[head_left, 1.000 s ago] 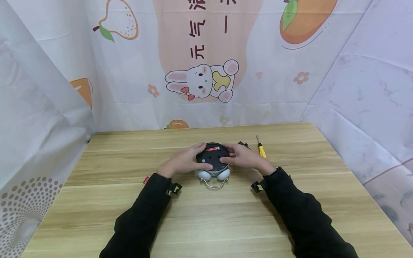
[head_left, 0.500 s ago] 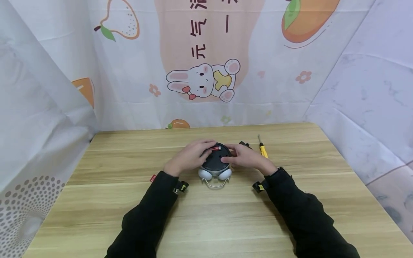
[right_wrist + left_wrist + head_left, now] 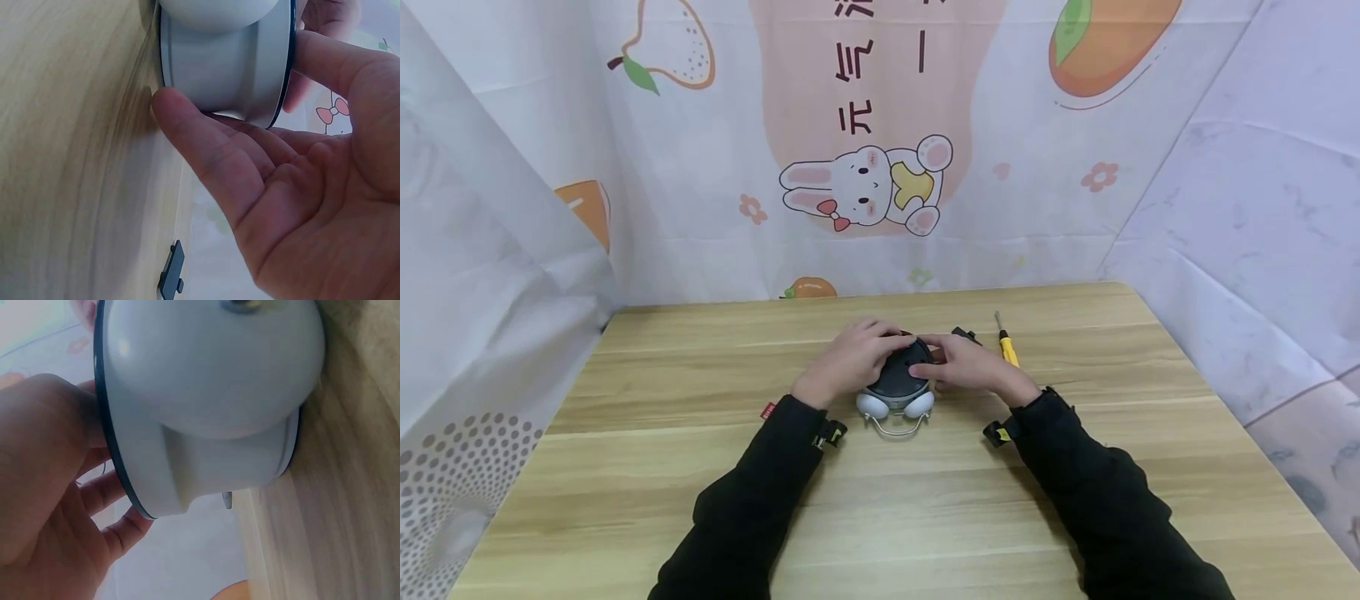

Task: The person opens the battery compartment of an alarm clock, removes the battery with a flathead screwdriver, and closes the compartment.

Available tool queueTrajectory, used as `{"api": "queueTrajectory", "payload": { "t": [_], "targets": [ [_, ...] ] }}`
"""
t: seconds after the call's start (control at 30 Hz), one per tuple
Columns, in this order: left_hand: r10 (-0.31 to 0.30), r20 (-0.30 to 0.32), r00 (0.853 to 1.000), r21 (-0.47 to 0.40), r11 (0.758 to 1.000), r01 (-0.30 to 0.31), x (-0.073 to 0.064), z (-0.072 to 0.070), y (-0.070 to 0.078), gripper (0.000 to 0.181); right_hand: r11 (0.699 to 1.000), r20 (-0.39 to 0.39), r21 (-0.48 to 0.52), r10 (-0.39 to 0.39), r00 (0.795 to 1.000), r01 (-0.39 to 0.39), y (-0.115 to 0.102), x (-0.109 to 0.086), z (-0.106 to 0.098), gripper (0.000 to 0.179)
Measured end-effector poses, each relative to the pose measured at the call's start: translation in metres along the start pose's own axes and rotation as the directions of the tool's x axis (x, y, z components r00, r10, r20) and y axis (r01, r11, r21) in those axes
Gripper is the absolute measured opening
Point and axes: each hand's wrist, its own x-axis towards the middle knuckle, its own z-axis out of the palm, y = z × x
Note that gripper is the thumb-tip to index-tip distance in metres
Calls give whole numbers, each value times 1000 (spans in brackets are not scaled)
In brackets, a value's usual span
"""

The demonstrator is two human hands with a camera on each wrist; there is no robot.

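Note:
A twin-bell alarm clock (image 3: 896,380) lies face down on the wooden table, its black back up and its two white bells and wire handle toward me. My right hand (image 3: 970,365) grips the clock's right side, thumb on the back and the other fingers along the white casing (image 3: 215,69). Over the upper left of the back, my left hand (image 3: 856,358) reaches across with bent fingers and covers the battery compartment. Some of its fingertips (image 3: 128,532) touch the dark rim in the left wrist view. I cannot tell whether they pinch anything.
Behind the right hand lies a small black battery cover (image 3: 966,336). Right of it is a screwdriver (image 3: 1008,348) with a yellow and black handle. A printed curtain (image 3: 700,208) hangs along the table's far edge.
My left hand has moved from the clock's left side to the right, over its back, and now hides the red battery seen earlier. The right hand keeps its grip in place.

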Motion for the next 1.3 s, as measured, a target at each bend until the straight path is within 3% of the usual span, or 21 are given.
{"api": "queueTrajectory", "payload": {
  "t": [0.33, 0.83, 1.3],
  "targets": [
    [-25, 14, 1000, 44, 999, 25, 1, 2, 5, 41, 1000, -1, 21, 8, 1000, -8, 2, 0, -1, 73],
    [-8, -88, 996, -3, 1000, 8, -1, 1, 1, 32, 1000, -22, -6, 24, 999, -24, -1, -1, 1, 71],
    [15, -217, 976, -8, 1000, -17, 1, 5, -4, 24, 999, -20, 18, 31, 999, -31, 2, 0, 0, 73]
  ]
}}
